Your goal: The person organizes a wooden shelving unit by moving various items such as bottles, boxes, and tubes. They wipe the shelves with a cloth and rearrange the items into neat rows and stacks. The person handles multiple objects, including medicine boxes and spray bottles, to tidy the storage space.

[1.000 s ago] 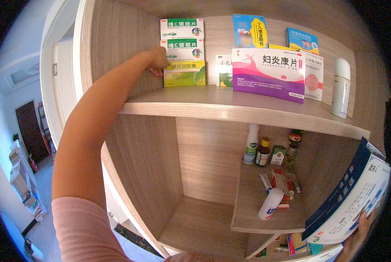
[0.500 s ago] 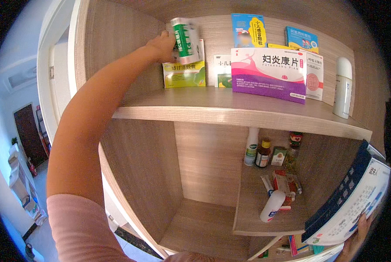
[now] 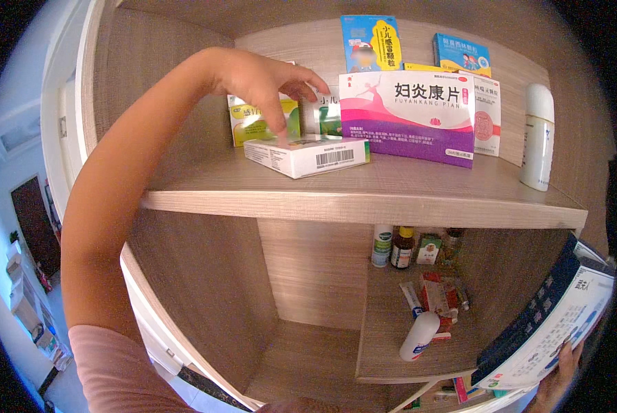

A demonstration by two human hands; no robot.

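Observation:
My left hand (image 3: 253,79) is over the upper shelf, fingers spread apart, with one fingertip resting on or just above a flat white medicine box (image 3: 315,155) with a green end and a barcode. Behind it stand a yellow-green medicine box (image 3: 267,127) and a white-and-green box (image 3: 327,115), both partly covered by the hand. A large white, pink and purple medicine box (image 3: 408,124) stands just right of the flat one. At the lower right, my right hand (image 3: 561,375) grips the edge of a big dark blue and white box (image 3: 563,316), held tilted; most of that hand is hidden.
Blue boxes (image 3: 370,41) and a white spray can (image 3: 539,141) stand on the upper shelf (image 3: 253,196). Below, a small shelf holds a brown bottle (image 3: 402,249), a small green-white box (image 3: 429,249), tubes, a red box (image 3: 438,292) and a lying white bottle (image 3: 420,337).
The green-and-white box my left hand held up now seems to lie flat on the shelf, and the fingers have spread. My right hand still holds the big box. The view has shifted slightly.

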